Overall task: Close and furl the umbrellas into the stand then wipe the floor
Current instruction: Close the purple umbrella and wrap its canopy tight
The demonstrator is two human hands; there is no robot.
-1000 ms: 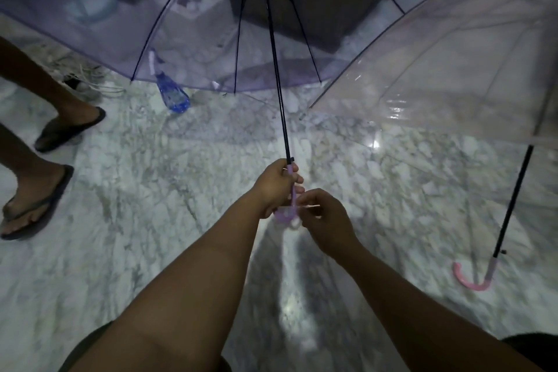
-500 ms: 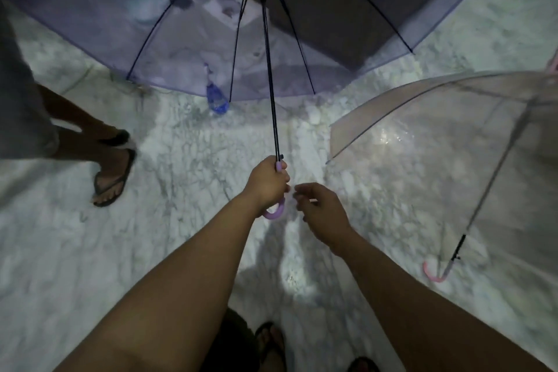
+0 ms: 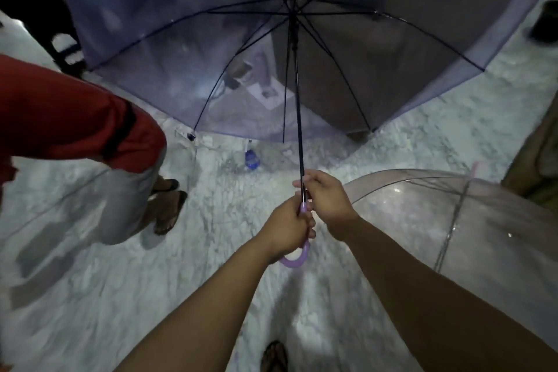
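The purple umbrella [image 3: 302,48] is open and held out ahead of the person, its see-through canopy spread above the marble floor [image 3: 90,296] and its dark shaft [image 3: 299,136] running down to both hands at the middle of the view. The left hand [image 3: 287,229] grips the curved purple handle [image 3: 297,260], fingers wrapped round it with the hook showing below the fist. The right hand [image 3: 327,199] sits just above it on the shaft, fingers curled and pinching the thin rod. A 2nd umbrella [image 3: 453,220], clear with a pink tint, lies open on the floor to the right, just beside the right forearm. A small blue bottle [image 3: 252,158] lies on the floor under the purple canopy's edge. To the left stands another person in a red top [image 3: 66,118] and grey trousers, a sandalled foot [image 3: 167,214] on the marble. The wearer's own sandal [image 3: 274,356] shows at the bottom edge.
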